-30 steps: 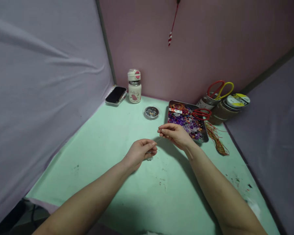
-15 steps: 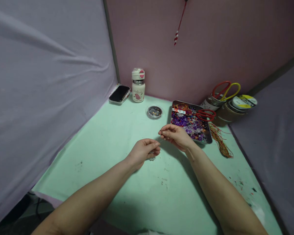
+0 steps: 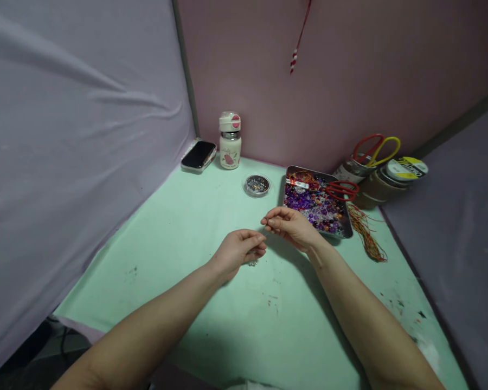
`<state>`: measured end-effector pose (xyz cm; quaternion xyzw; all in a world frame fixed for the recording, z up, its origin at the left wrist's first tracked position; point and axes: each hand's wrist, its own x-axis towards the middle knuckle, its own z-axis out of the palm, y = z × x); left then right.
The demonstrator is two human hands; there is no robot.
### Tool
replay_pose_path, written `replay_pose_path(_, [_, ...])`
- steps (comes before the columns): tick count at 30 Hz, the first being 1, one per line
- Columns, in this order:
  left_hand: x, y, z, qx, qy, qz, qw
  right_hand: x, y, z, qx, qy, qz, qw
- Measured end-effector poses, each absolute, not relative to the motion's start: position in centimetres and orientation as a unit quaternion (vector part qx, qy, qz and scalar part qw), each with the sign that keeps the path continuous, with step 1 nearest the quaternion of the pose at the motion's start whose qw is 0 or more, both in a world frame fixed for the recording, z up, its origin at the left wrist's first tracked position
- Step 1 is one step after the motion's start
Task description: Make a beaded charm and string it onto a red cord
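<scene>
My left hand (image 3: 244, 248) is closed in a pinch over the middle of the green table, on a thin pale thread that is barely visible at its fingertips. Below those fingers a few clear beads (image 3: 252, 263) show, partly hidden by the hand. Just up and to the right, my right hand (image 3: 287, 223) is also pinched, its fingertips close to the left ones. What it holds is too small to make out. Beyond the right hand lies a metal tray (image 3: 347, 234) of purple, clear, orange and dark beads, with red-handled scissors (image 3: 341, 190) resting on top.
A round clear case (image 3: 257, 186) lies behind my hands. Farther back are a phone (image 3: 199, 156) and a white bottle (image 3: 230, 149). At right stand a jar (image 3: 372, 189) with a spool (image 3: 406, 169) on it, a can holding scissors (image 3: 384, 151), and a cord bundle (image 3: 368, 238).
My right fingertips have shifted very slightly left, toward my left hand. My left hand stays in place, still pinched.
</scene>
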<state>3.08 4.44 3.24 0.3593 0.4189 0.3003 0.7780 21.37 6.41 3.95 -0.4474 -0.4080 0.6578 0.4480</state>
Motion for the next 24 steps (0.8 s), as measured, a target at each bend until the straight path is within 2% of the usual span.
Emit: replay_pose_path(24, [3.17,4.42,3.55,0.347,0.426,0.300,0.780,21.48,6.56,3.54,-0.429,-0.401,0.672,0.450])
